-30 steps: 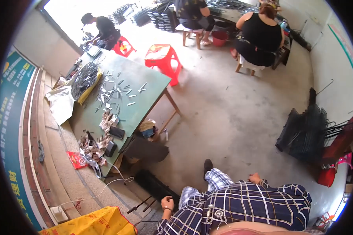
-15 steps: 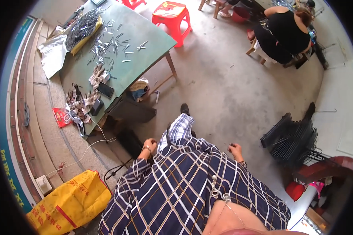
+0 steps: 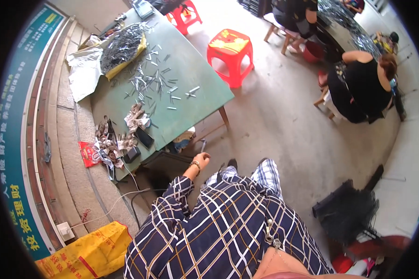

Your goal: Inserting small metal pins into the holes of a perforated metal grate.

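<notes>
My left hand (image 3: pixel 200 161) is out in front of me, near the front right side of the green table (image 3: pixel 198 95), with a bracelet on its wrist. Its fingers look curled together; whether anything small is inside them is hidden. A thin pale strip (image 3: pixel 203 146) shows just past the fingertips, apparently on the floor by the table. My right hand is out of view. Many short metal pieces (image 3: pixel 146 84) lie scattered over the table, beside a yellow-edged sack (image 3: pixel 123 51) heaped with more. A phone (image 3: pixel 145 138) and soiled gloves (image 3: pixel 136 117) lie at the near end.
A red plastic stool (image 3: pixel 229 46) stands right of the table. Farther right, a person in black (image 3: pixel 358 88) sits low, with another seated person (image 3: pixel 293 16) beyond. Dark wire racks (image 3: pixel 349 214) stand at the lower right. A white cable (image 3: pixel 108 209) runs along the left, near a yellow bag (image 3: pixel 91 251).
The whole view has shifted, and the table and stool now sit farther right and lower. My left hand has swung forward. My right hand has left the view, and my legs have changed places in stepping.
</notes>
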`<state>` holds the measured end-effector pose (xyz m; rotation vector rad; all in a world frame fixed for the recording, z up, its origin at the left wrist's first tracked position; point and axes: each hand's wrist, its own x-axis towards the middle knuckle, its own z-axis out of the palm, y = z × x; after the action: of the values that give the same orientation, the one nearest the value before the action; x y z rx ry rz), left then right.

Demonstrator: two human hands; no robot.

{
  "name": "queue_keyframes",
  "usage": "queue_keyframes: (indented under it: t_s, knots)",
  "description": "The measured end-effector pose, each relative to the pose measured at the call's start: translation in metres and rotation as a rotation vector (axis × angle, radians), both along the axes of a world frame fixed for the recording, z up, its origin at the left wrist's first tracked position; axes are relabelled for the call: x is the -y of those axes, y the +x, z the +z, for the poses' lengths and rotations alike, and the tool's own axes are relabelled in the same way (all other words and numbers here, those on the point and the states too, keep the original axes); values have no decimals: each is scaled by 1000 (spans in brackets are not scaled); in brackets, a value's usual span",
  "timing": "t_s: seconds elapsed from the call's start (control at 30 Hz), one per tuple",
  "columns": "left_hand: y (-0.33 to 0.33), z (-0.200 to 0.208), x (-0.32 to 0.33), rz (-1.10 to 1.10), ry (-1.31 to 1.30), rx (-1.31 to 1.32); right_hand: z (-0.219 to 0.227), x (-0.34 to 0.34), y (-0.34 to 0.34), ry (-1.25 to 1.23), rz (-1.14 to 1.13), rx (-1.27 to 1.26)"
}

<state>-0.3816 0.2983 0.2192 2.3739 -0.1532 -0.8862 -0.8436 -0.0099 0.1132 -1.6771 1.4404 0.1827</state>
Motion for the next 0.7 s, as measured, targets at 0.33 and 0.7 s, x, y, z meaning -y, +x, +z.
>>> queue_keyframes:
  t_s: [0.33,0.7]
  knots:
    - [-36,-12,54,383,105,-41,67,222,205,276,146,-31]
    - [-100,-1,61,840,-52,-91,31,155,528,711,511,202]
